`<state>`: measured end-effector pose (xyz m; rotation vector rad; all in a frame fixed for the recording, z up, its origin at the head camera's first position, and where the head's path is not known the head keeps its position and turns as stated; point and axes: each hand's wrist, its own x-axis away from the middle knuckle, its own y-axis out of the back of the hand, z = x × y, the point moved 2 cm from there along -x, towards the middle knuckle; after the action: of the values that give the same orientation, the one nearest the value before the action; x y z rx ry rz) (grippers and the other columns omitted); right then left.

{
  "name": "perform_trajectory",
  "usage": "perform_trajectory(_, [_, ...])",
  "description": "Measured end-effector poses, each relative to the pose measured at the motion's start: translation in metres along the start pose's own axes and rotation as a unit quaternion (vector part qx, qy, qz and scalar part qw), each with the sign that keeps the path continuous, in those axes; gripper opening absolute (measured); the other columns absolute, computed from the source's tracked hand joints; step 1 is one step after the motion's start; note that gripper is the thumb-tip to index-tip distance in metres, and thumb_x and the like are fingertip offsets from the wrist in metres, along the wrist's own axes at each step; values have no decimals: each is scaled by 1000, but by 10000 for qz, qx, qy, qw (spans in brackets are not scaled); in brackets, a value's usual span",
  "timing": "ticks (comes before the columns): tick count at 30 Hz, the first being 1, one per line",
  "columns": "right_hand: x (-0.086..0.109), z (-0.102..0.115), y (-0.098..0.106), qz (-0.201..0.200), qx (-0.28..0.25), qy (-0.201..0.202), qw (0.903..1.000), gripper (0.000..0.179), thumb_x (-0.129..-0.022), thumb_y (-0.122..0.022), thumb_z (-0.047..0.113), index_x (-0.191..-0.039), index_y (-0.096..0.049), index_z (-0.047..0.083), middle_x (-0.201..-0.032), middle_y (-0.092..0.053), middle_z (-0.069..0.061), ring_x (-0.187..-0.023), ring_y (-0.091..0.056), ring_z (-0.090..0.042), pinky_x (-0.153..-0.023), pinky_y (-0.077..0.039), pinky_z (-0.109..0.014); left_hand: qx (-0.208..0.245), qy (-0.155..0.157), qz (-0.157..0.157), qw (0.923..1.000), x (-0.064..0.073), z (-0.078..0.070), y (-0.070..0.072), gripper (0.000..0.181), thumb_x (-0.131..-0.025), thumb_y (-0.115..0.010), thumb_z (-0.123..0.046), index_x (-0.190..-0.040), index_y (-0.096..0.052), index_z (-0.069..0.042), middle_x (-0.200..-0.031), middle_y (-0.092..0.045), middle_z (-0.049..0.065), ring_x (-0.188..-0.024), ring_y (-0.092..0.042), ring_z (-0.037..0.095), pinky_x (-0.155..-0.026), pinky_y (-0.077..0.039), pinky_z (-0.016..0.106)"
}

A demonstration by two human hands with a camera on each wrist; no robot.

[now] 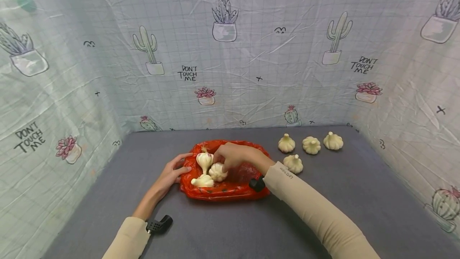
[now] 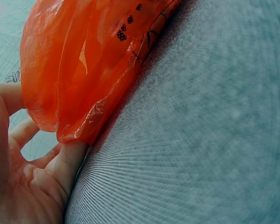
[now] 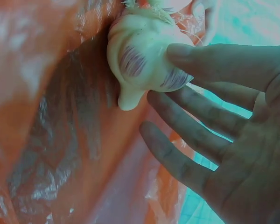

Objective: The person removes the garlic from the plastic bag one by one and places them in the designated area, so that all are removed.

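An orange-red plastic bag (image 1: 230,195) lies on the table with its mouth spread wide. Inside it, toward the left, are garlic bulbs: one upper bulb (image 1: 204,160), one lower bulb (image 1: 203,181), and a third bulb (image 1: 217,172) under my right hand (image 1: 233,156). In the right wrist view my right hand (image 3: 224,116) pinches a purple-streaked garlic bulb (image 3: 147,56), thumb on its near side and fingers behind. My left hand (image 1: 174,171) holds the bag's left rim; the left wrist view shows the plastic bag (image 2: 88,60) between its thumb and fingers.
Several garlic bulbs stand on the grey table (image 1: 223,231) to the right of the bag, among them a front bulb (image 1: 293,164) near my right sleeve and a far right bulb (image 1: 333,141). A patterned cloth (image 1: 258,51) encloses the back and sides.
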<state>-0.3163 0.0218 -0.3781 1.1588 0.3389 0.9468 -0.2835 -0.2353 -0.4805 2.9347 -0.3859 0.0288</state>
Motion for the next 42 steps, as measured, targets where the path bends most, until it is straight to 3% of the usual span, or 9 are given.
perform_trajectory(9, [7,-5,2,153,-146,-191,9996,34,-85,-73,-1,-111,-71,21,-117,-68,-2,-102,-59,-16,-80,-52,-29,3,-64,17,10000,0,0,0,57,-103,-64,-23,-156,-45,-14,-148,-47,28,-106,-70,21,-80,-63,36])
perform_trajectory(15, [8,-6,0,217,-266,-182,9992,11,-92,-76,24,-102,-72,22,-106,-70,5,-94,-60,-12,-76,-49,-25,12,-100,5,9999,0,1,0,56,-102,-64,-22,-155,-45,-14,-146,-46,28,-103,-70,20,-78,-63,35])
perform_trajectory(20, [3,-7,-5,131,-249,-339,9990,20,-91,-78,39,-96,-70,21,-91,-66,7,-80,-55,-10,-69,-46,-24,5,-59,-23,10000,1,1,0,57,-102,-64,-22,-155,-45,-14,-146,-47,28,-103,-70,20,-78,-63,36])
perform_trajectory(25, [0,-7,-9,200,-212,-638,9975,25,-91,-77,44,-99,-67,23,-95,-65,7,-83,-54,-13,-71,-46,-27,-6,-55,-22,10000,1,0,0,56,-102,-64,-23,-155,-46,-15,-146,-47,28,-102,-71,20,-78,-64,36])
perform_trajectory(30, [1,-7,-11,384,-281,-761,9960,20,-93,-76,35,-105,-67,23,-104,-64,6,-91,-56,-14,-76,-49,-28,38,-107,-1,9999,1,-1,0,56,-102,-64,-21,-154,-46,-14,-146,-47,28,-100,-72,19,-76,-64,37])
perform_trajectory(37, [5,-7,-10,521,-284,-695,9958,37,-90,-74,25,-125,-66,15,-113,-62,5,-98,-54,-16,-80,-48,-28,14,-97,-3,10000,1,-1,0,56,-102,-64,-22,-155,-46,-14,-146,-47,28,-101,-71,19,-77,-64,36])
perform_trajectory(42, [9,-8,-6,467,-225,-598,9969,39,-89,-75,26,-126,-65,17,-113,-61,4,-99,-53,-15,-81,-48,-28,45,-85,1,10000,1,0,0,57,-102,-65,-22,-155,-45,-14,-146,-47,29,-101,-71,20,-78,-64,37])
